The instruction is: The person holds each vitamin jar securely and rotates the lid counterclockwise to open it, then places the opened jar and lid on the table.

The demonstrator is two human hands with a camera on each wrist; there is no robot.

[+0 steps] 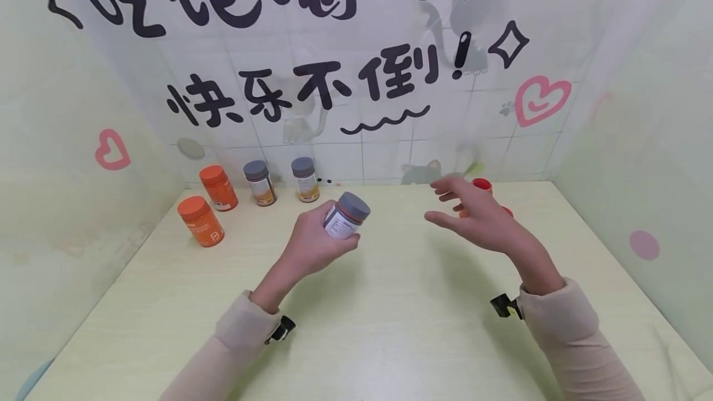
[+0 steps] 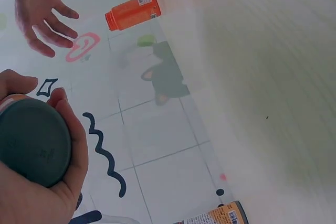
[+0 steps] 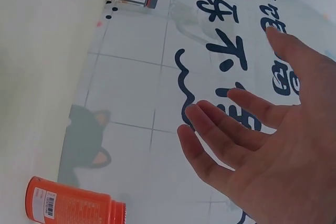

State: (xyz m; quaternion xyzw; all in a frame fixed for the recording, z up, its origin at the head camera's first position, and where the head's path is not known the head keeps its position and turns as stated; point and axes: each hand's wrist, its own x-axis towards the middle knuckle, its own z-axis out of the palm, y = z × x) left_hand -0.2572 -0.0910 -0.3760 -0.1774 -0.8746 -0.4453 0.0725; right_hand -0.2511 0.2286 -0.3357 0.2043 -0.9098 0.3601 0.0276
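Grey-capped jar, tilted, in midair

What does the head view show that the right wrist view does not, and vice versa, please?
Only the head view shows the left hand gripping a bottle, the front-left orange bottle and the rear-left one. Only the right wrist view shows the barcode label on the right orange bottle. Both show the right hand, the right orange bottle, mostly hidden in the head view, and a standing gray-lidded bottle.
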